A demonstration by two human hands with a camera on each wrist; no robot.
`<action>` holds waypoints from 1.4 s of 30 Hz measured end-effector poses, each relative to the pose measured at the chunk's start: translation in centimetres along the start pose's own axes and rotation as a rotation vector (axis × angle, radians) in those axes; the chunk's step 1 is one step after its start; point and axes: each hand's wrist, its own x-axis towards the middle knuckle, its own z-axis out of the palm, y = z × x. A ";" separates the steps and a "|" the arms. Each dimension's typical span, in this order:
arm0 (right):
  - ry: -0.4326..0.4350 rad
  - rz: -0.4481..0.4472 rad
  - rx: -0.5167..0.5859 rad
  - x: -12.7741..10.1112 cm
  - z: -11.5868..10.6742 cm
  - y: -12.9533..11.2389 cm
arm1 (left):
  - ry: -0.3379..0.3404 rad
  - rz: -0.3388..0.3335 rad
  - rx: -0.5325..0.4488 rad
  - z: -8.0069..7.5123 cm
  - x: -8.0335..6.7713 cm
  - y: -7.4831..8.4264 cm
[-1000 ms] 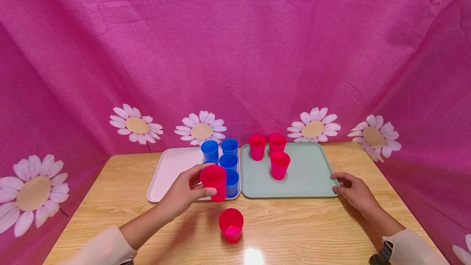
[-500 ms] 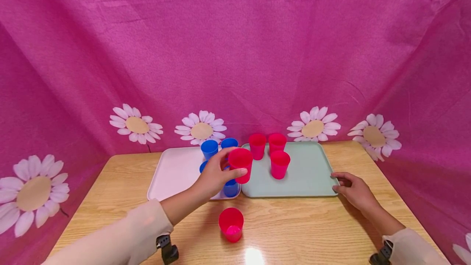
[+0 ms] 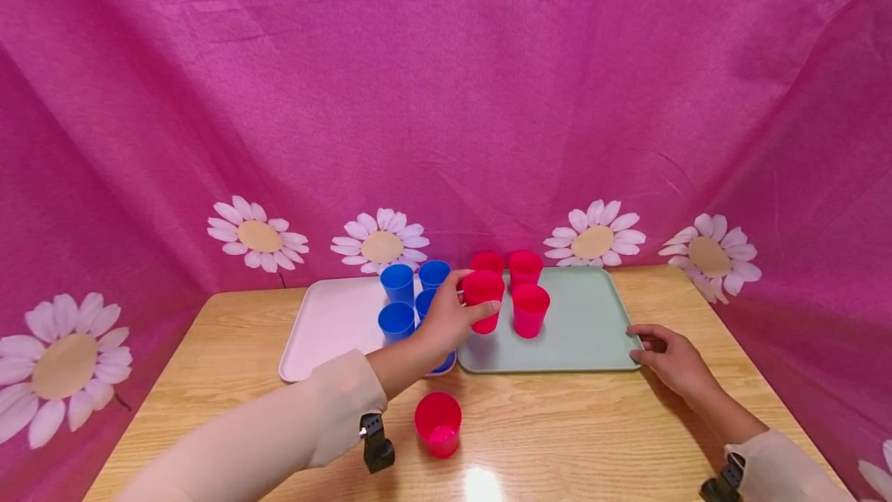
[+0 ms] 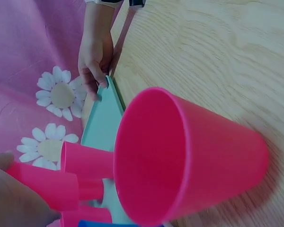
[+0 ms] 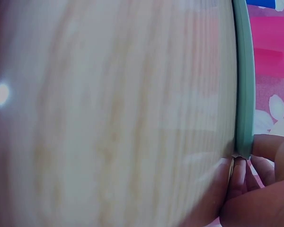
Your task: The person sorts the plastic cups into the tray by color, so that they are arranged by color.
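Note:
My left hand (image 3: 444,321) grips a red cup (image 3: 484,287) by its side, upright and close over the left part of the green tray (image 3: 585,343). Behind it a standing red cup (image 3: 486,258) is partly covered. Two more, a back cup (image 3: 525,268) and a front cup (image 3: 530,312), stand to its right on that tray. At the tray's right edge my right hand (image 3: 672,366) pinches the rim; the right wrist view shows its fingers (image 5: 267,146) at the tray's corner. Another red cup (image 3: 438,424) stands on the wooden table, large in the left wrist view.
Left of the green tray lies a pale pink tray (image 3: 327,331). Several blue cups (image 3: 396,321) stand on its right side, some hidden behind my left hand and forearm. A magenta cloth (image 3: 446,115) with daisies hangs behind the table (image 3: 585,440).
My left hand has carried the red cup rightward from over the blue cups to over the green tray. My right hand has stayed at the tray's edge.

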 end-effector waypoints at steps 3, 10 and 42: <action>0.000 -0.002 -0.002 0.0 0.0 0.0 | 0.047 -0.007 0.011 1.0 0.6 -0.4; -0.002 -0.001 0.001 0.0 0.0 0.0 | 0.136 -0.027 0.065 2.9 1.6 -1.0; 0.008 -0.010 -0.008 0.0 0.0 0.0 | 0.252 -0.140 0.199 4.9 4.5 -3.4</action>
